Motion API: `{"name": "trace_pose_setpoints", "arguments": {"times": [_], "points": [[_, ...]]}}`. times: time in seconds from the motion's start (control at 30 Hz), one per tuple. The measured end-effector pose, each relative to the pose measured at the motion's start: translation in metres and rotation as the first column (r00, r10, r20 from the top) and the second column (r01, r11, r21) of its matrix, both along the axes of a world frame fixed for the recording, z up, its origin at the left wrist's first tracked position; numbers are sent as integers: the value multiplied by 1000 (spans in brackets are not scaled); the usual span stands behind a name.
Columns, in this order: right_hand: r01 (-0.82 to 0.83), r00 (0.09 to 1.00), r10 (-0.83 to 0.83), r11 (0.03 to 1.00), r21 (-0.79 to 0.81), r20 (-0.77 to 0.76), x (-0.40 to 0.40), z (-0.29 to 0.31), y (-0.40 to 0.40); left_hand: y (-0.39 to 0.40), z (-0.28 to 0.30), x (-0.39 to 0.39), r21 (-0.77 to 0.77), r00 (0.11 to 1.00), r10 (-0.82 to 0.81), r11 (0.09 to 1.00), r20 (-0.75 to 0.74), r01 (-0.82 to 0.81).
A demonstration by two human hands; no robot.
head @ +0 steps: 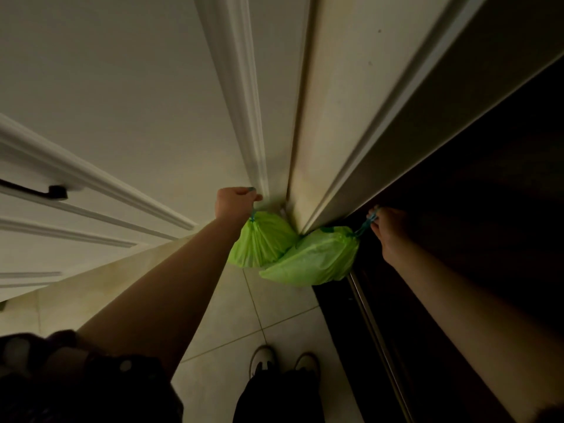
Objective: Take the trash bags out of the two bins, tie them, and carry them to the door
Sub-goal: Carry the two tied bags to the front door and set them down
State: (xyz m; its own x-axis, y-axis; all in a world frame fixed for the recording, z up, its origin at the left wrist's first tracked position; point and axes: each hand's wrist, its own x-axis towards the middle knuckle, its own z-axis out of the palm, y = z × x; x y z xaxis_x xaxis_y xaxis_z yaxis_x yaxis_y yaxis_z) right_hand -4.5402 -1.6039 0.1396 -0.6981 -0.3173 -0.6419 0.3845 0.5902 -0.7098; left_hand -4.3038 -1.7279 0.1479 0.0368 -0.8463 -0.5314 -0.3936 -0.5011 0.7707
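Note:
Two tied green trash bags sit low in the corner where the white door frame meets the dark door. My left hand grips the blue drawstring of the left bag. My right hand pinches the blue drawstring of the right bag, which leans against the foot of the frame. Both bags touch each other; I cannot tell whether they rest on the tiled floor or hang just above it.
A white panelled door with a black handle stands at the left. A metal bar runs along the dark door at the right. My two shoes stand on the pale tiles just behind the bags.

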Motion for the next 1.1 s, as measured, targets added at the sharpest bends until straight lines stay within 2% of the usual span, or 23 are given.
{"name": "trace_pose_setpoints", "arguments": {"times": [0.13, 0.37, 0.53, 0.67, 0.8, 1.1], "points": [[-86, 996, 86, 996, 28, 7, -4, -1, -4, -2, 4, -14, 29, 997, -40, 999, -62, 41], [-147, 983, 140, 988, 56, 116, 5, -5, -2, 1, -3, -7, 21, 997, -66, 998, -37, 66], [-177, 978, 168, 982, 66, 127, 10, -4, 5, 7, -9, 2, 25, 992, -121, 992, 19, 120], [-213, 972, 202, 974, 79, 122, 16, -1, 8, 12, -10, 11, 6, 974, -185, 982, 127, 186], [-218, 974, 210, 971, 97, 87, 20, 1, 12, 14, -9, 18, 0, 970, -172, 985, 174, 174], [-266, 961, 251, 954, 140, 117, 32, 4, 23, 18, -13, 27, -36, 942, -216, 972, 255, 232]]}}
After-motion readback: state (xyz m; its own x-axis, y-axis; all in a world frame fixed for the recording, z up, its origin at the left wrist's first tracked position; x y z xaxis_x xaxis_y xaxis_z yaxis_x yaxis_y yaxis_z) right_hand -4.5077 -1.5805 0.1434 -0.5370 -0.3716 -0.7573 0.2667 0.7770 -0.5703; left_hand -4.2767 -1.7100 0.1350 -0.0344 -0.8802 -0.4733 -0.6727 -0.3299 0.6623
